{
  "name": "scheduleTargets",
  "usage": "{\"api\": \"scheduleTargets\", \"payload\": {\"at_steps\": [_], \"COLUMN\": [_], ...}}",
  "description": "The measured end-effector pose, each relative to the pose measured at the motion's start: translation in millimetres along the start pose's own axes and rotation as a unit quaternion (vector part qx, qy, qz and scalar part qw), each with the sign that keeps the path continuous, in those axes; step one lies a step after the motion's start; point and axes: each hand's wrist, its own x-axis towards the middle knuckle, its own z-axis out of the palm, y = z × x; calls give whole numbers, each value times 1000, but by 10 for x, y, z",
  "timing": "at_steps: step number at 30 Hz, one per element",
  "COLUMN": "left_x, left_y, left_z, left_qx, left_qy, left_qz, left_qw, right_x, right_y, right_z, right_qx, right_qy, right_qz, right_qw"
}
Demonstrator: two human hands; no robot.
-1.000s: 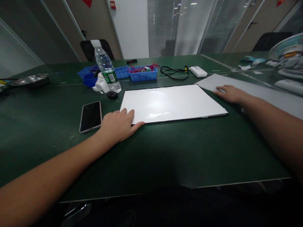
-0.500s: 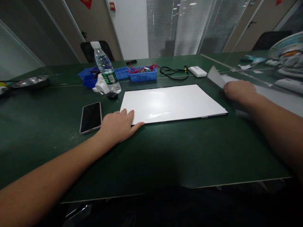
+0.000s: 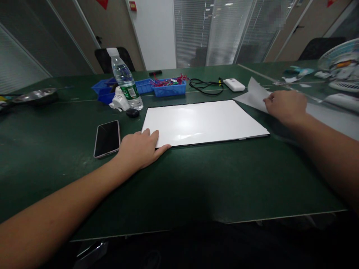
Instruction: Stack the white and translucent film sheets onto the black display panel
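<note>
A flat white panel [image 3: 202, 121] with a thin black edge lies on the green table [image 3: 174, 190]. My left hand [image 3: 140, 148] rests with spread fingers on the panel's near left corner, its thumb along the front edge. Off to the right, my right hand [image 3: 286, 105] is closed on a thin, translucent whitish sheet [image 3: 255, 93], which bends up beside the hand and trails to the right behind my forearm. The sheet's far left end comes close to the panel's back right corner; I cannot tell if they touch. A dark-screened smartphone [image 3: 107, 139] lies just left of my left hand.
Beyond the phone stand a water bottle [image 3: 126, 82], a white device [image 3: 120, 101] and a black mouse [image 3: 132, 113]. Blue trays [image 3: 169, 89] hold red wires. A black cable [image 3: 206, 87] runs to a white box [image 3: 235, 84]. A basket [image 3: 340, 61] sits far right.
My right hand has shifted slightly up and back with the sheet, whose free end now spreads closer to the panel's back right corner. My left hand has stayed in place.
</note>
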Motion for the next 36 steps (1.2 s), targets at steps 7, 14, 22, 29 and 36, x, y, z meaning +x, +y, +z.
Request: {"api": "scheduleTargets", "payload": {"at_steps": [7, 14, 22, 29, 36], "left_x": [-1, 3, -13, -9, -19], "left_y": [-5, -2, 13, 14, 13], "left_z": [15, 12, -8, 2, -1], "left_qx": [-8, -10, -7, -5, -14], "left_qy": [5, 2, 1, 1, 9], "left_qz": [3, -1, -2, -1, -4], "left_qw": [1000, 1000, 1000, 1000, 1000], "right_x": [-299, -755, -1090, -1167, -851], "right_y": [-343, -835, -1082, -1141, -968], "right_z": [-220, -298, -364, -377, -316], "right_qx": [-4, 7, 72, 167, 130], "right_qy": [100, 32, 17, 36, 39], "right_qz": [-126, -377, -525, -577, -432], "right_qw": [987, 926, 848, 799, 891]}}
